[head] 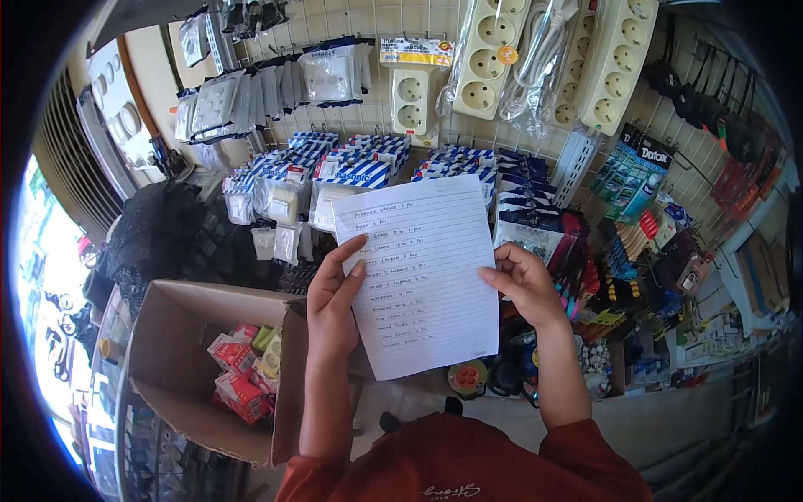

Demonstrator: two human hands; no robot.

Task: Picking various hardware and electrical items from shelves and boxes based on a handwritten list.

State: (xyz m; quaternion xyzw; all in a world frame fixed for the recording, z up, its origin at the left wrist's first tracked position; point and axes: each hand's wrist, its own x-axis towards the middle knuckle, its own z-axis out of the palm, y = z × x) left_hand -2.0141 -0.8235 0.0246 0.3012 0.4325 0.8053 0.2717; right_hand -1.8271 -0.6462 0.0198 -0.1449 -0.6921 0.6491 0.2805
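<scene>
A lined sheet of paper (426, 282) with several handwritten rows is held up in front of my chest. My left hand (339, 285) pinches its left edge between thumb and fingers. On the opposite edge, my right hand (522, 279) grips the sheet the same way. An open cardboard box (182, 401) stands to the left, below my left hand. Inside it lie several red and white small boxes (238, 395) and cream power sockets (271, 359). The paper hides part of the goods behind it.
Packaged switches (329, 75), Panasonic packs (351, 172) and power strips (486, 63) hang on a wire grid wall. Dark plastic sheeting (157, 232) lies behind the box. Padlocks (690, 279) and other small goods hang at the right. Round cable reels (467, 376) sit below the paper.
</scene>
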